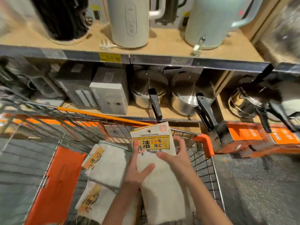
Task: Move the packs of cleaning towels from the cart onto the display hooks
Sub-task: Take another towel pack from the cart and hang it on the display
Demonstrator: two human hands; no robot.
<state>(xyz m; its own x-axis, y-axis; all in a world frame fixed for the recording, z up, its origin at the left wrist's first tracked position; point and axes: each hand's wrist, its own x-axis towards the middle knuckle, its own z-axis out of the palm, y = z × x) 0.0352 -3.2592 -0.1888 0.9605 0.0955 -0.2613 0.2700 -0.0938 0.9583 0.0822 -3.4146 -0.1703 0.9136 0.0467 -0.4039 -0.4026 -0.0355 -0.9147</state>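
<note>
I hold one pack of white cleaning towels [160, 181] upright above the cart, its yellow label and punched card header on top. My left hand [138, 172] grips its left edge, thumb across the front. My right hand [176, 157] holds the right edge just under the label, fingers curled round the side. Two more packs lie in the wire cart [90, 125]: one [107, 163] at the middle and another [95, 202] nearer me on the left. No display hooks can be made out.
The cart has an orange child-seat flap [60, 181] and orange handle corner [204, 142]. Behind it a wooden shelf carries boxed appliances [110, 93] and steel pots with black handles [190, 96]. Kettles [129, 21] stand on the shelf above. Grey floor lies right of the cart.
</note>
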